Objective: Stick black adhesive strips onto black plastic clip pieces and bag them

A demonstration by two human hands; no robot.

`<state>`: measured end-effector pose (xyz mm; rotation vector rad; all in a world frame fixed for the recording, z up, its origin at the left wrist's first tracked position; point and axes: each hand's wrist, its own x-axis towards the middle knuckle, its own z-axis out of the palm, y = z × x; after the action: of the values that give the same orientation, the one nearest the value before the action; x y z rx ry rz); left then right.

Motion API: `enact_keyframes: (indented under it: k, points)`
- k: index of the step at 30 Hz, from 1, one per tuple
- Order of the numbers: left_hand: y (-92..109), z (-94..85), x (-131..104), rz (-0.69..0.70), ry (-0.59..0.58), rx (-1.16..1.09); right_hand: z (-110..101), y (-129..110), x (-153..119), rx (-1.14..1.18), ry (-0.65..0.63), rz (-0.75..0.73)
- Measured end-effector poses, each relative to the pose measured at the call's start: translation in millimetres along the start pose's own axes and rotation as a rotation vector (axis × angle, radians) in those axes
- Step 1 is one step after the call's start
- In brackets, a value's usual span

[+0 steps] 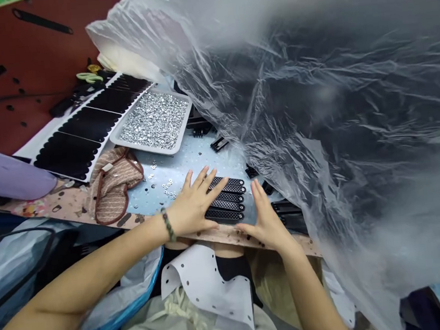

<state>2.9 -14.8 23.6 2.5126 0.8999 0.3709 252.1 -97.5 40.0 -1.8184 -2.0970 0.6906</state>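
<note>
Several black textured strips [228,201] lie side by side near the front edge of the blue tabletop, each with a small metal ring at its right end. My left hand [194,202], with a beaded bracelet at the wrist, is spread over their left part and hides their left ends. Just right of the strips is my right hand [265,219], thumb apart from the fingers, with nothing visible in it. Small metal washers [167,186] are scattered on the tabletop left of my left hand.
A white tray [172,151] of small metal pieces stands behind. Sheets of black pieces [85,125], a brown striped cloth item [112,190] and a purple object [13,172] are at the left. A large clear plastic bag [313,103] covers the right side, over black parts [289,208].
</note>
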Motion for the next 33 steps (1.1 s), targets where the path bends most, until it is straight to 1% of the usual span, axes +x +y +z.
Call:
enact_keyframes:
  k: [1,2,3,4,5,6,7,9,11,13,15,17,19,22,24,26,28,30,33]
  points:
    - [3,-5.2,-8,0.03,0.008,-0.058,-12,-2,-12,0.077,-0.039,0.001]
    - [6,-10.2,-18,0.07,-0.007,-0.145,-21,-4,-28,0.174,-0.162,-0.025]
    - [8,-14.6,-29,0.114,-0.052,-0.257,-28,-8,-44,0.261,-0.363,-0.062]
    - [9,-18.0,-39,0.148,-0.118,-0.378,-29,-13,-60,0.309,-0.542,-0.07]
    - [9,-20.2,-47,0.163,-0.184,-0.494,-25,-19,-74,0.333,-0.632,-0.034]
    - [8,-21.4,-54,0.153,-0.235,-0.595,-17,-26,-84,0.349,-0.662,0.008]
    - [7,-21.6,-58,0.121,-0.267,-0.684,-6,-33,-90,0.357,-0.651,0.052]
    - [6,-20.6,-61,0.03,-0.277,-0.837,18,-45,-88,0.399,-0.539,0.13]
    - [7,-19.6,-60,-0.026,-0.287,-0.965,33,-56,-74,0.461,-0.345,0.216]
    - [12,-19.0,-58,-0.05,-0.302,-1.014,32,-64,-55,0.502,-0.13,0.251]
    - [17,-17.9,-58,-0.12,-0.27,-0.984,24,-71,-39,0.485,-0.016,0.224]
    - [20,-15.2,-60,-0.23,-0.211,-0.966,19,-77,-29,0.404,0.015,0.169]
    - [20,-11.4,-63,-0.302,-0.164,-1.002,21,-83,-23,0.289,0.056,0.071]
    - [18,-6.1,-69,-0.327,-0.097,-1.019,36,-91,-19,0.075,0.223,-0.155]
    - [18,-3.7,-73,-0.341,-0.047,-0.94,46,-94,-18,-0.019,0.315,-0.31]
    - [20,-1.9,-78,-0.333,-0.018,-0.838,55,-96,-16,-0.016,0.326,-0.394]
    - [23,0.0,-82,-0.285,-0.019,-0.763,61,-96,-16,0.069,0.284,-0.394]
    - [25,2.4,-85,-0.233,-0.033,-0.741,67,-95,-16,0.204,0.229,-0.337]
    - [23,7.8,-85,-0.215,-0.058,-0.752,76,-87,-18,0.444,0.153,-0.166]
